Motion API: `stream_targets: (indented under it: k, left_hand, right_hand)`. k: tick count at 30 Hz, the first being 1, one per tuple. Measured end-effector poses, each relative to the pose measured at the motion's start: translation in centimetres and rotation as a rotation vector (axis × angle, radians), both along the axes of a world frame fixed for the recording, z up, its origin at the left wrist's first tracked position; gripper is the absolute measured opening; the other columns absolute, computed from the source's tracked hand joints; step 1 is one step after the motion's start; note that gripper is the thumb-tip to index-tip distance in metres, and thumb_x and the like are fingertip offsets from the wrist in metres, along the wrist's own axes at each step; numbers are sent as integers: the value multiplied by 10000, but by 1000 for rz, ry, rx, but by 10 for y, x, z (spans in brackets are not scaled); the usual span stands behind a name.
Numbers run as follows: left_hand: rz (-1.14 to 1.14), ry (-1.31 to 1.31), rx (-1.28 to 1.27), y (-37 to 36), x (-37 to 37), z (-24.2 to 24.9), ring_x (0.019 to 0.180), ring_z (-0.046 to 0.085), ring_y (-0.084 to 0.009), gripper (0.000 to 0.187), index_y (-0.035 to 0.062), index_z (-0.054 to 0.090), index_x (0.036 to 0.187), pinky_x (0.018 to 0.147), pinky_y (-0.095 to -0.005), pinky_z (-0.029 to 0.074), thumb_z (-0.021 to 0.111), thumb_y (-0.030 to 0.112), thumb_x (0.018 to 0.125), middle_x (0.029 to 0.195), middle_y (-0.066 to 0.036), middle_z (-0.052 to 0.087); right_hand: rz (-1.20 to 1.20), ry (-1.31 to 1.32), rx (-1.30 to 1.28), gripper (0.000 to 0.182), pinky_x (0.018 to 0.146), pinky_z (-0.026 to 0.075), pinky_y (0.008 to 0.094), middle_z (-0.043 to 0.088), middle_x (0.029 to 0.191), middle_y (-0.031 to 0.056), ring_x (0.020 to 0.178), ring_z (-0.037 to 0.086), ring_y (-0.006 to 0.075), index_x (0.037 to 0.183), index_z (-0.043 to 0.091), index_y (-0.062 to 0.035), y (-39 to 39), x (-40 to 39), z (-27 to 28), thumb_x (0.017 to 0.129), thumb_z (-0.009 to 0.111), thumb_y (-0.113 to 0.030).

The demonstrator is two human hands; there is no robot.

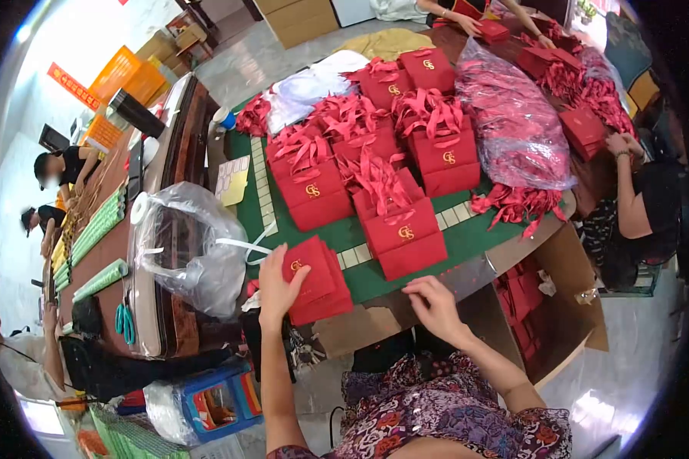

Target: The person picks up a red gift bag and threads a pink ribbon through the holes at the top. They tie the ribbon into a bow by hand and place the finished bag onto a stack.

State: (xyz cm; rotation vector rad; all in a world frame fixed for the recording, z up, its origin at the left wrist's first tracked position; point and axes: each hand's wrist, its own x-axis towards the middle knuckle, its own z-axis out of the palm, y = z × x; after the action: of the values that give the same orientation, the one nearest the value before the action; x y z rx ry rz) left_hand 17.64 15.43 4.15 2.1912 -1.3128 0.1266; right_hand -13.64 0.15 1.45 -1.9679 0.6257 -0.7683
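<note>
My left hand point(278, 284) is at the left edge of a small stack of flat red gift bags point(319, 283) with a gold logo, its thumb over the top bag and its fingers along the side. White strips stick out beside that hand. Over the table's front edge, my right hand point(435, 306) holds nothing that I can see, with thumb and fingers slightly apart. Just beyond it stands a bundle of red gift bags point(404, 243) with ribbon handles on top. Several more such bundles point(445, 162) fill the table behind.
A plastic-wrapped heap of red ribbons point(517, 126) lies on the green tabletop point(467, 243). An open cardboard box point(566, 306) with red bags stands at the lower right. At left are a clear plastic bag point(195, 252) and teal scissors point(125, 323). Other people work at the surrounding tables.
</note>
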Motion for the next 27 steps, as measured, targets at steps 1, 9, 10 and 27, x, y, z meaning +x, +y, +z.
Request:
stream_targets:
  k: [1,9,10,27]
  left_hand:
    - [-3,-1,3,-4,10,-12,1152,558,-384,603,15,589,1294,1012,-444,434,799,321,819,1252,-211,614]
    - [-24,-33,180,-24,16,-31,1012,592,-370,655,29,624,1080,898,-460,450,872,476,670,1013,-166,633]
    - [22,-88,103,-23,7,-19,970,591,-360,559,41,626,1004,858,-455,446,871,431,687,958,-144,624]
    - [-274,283,-10,-64,-166,-9,911,566,-305,155,96,641,840,787,-424,404,775,169,810,882,-81,598]
  right_hand:
    - [47,-26,-1,142,796,529,376,652,1013,122,936,649,312,1002,678,-45,5,8,-1,868,653,-6]
    - [-48,-65,-34,165,820,531,368,647,1046,128,980,655,295,1025,669,-44,-6,5,-8,869,658,10]
    - [-102,-55,-69,164,811,530,366,649,1049,127,971,653,298,1021,667,-41,-16,-4,-7,867,655,15]
    - [-473,385,-650,266,837,491,439,564,1062,120,1001,559,339,1054,636,-70,-157,-77,-42,799,694,-17]
